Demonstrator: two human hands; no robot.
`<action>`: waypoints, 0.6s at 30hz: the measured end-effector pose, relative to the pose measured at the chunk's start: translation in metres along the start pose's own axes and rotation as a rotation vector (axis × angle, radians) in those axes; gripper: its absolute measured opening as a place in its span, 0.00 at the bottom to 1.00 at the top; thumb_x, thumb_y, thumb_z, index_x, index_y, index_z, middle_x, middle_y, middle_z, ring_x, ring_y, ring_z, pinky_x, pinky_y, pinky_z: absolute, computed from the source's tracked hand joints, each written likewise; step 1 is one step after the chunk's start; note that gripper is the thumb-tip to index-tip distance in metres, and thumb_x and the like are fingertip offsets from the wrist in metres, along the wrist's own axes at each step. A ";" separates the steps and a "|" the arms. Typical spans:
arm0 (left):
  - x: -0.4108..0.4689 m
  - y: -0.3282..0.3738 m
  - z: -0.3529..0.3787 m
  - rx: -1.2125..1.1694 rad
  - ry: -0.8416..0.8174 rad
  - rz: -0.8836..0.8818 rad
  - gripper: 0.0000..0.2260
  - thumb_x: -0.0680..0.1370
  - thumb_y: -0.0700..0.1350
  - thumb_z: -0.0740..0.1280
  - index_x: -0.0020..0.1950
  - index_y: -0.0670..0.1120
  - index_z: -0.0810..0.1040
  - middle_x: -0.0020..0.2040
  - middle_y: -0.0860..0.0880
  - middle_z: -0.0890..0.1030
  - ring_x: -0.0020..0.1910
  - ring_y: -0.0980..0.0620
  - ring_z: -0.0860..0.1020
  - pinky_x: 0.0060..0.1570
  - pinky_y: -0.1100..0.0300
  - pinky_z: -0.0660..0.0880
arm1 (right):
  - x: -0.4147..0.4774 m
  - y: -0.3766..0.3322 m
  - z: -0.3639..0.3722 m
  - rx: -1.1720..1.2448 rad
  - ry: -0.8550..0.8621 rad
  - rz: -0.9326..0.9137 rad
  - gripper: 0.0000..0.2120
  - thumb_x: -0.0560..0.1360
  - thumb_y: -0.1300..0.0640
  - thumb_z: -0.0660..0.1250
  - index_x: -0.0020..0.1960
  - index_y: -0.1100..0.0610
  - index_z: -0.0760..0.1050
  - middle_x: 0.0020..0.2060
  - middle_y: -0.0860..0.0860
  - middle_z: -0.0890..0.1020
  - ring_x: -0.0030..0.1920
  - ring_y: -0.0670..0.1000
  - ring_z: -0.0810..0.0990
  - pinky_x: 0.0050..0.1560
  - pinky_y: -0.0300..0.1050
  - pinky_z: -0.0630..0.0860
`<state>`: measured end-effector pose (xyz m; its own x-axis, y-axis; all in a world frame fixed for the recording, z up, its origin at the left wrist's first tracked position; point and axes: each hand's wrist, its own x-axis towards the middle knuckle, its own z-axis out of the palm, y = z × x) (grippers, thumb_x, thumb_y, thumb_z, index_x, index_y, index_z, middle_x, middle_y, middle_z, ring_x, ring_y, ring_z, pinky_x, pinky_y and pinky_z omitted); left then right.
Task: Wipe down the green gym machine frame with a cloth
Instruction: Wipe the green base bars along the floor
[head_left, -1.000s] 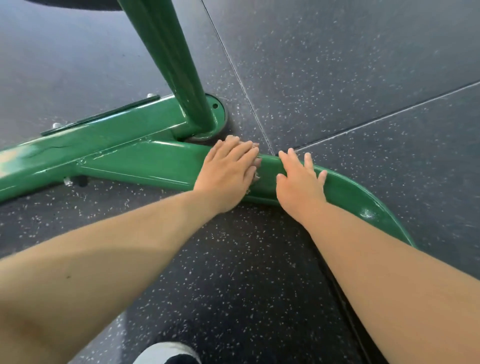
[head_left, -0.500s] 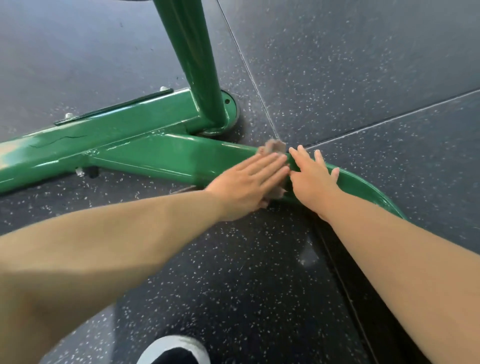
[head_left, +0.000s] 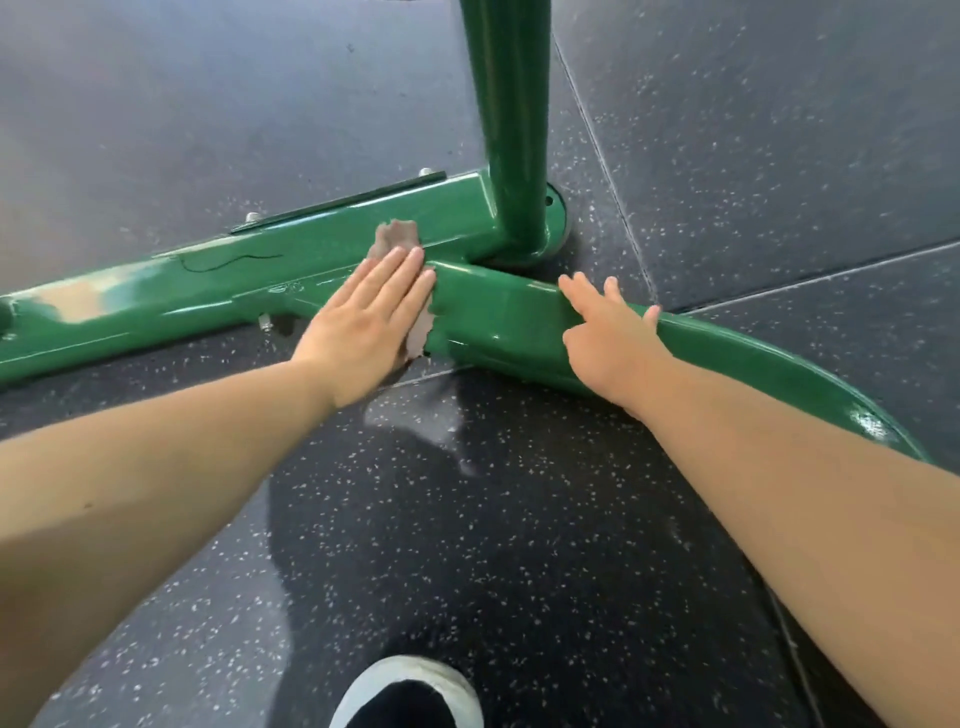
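Your left hand (head_left: 363, 322) lay flat, fingers straight and together, pressing a small brownish cloth (head_left: 397, 240) against the green frame (head_left: 498, 312) where the low horizontal bar met the curved foot rail. The cloth showed beyond your fingertips on top of the bar and again as a ragged edge just right of your palm, down the bar's near face. Your right hand (head_left: 610, 338) rested on that same frame, right of the cloth and apart from it, fingers spread and draped over the top of the curved rail, gripping nothing. The frame's upright post (head_left: 511, 119) rose behind the cloth, a little to its right, from a round base plate on the dark speckled floor (head_left: 519, 545). The toe of your shoe (head_left: 410, 691) showed well nearer to you than the frame, at the bottom edge.
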<state>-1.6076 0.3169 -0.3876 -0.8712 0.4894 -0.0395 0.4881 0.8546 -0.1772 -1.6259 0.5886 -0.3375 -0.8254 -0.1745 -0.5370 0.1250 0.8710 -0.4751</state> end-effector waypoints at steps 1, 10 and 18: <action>0.007 0.011 -0.003 -0.004 0.008 0.058 0.32 0.79 0.38 0.59 0.78 0.42 0.44 0.78 0.42 0.47 0.79 0.42 0.48 0.77 0.46 0.45 | 0.004 -0.005 0.002 -0.010 -0.007 -0.019 0.36 0.77 0.69 0.52 0.81 0.51 0.47 0.81 0.47 0.48 0.80 0.52 0.39 0.75 0.63 0.34; 0.001 -0.020 -0.004 -0.011 0.006 0.169 0.32 0.80 0.40 0.59 0.79 0.45 0.43 0.78 0.46 0.46 0.78 0.46 0.45 0.77 0.48 0.43 | 0.018 -0.010 0.011 -0.030 0.052 -0.033 0.29 0.82 0.59 0.54 0.81 0.48 0.51 0.80 0.43 0.53 0.79 0.46 0.47 0.76 0.58 0.34; -0.044 -0.102 0.007 -0.105 -0.123 -0.180 0.36 0.78 0.34 0.64 0.78 0.47 0.45 0.78 0.47 0.48 0.78 0.48 0.49 0.73 0.65 0.32 | 0.027 -0.018 0.012 -0.073 0.060 0.004 0.26 0.82 0.58 0.53 0.79 0.48 0.55 0.78 0.44 0.59 0.79 0.48 0.50 0.75 0.63 0.37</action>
<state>-1.6190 0.2073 -0.3743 -0.9416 0.3079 -0.1367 0.3212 0.9428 -0.0891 -1.6435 0.5622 -0.3518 -0.8567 -0.1454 -0.4950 0.0892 0.9033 -0.4197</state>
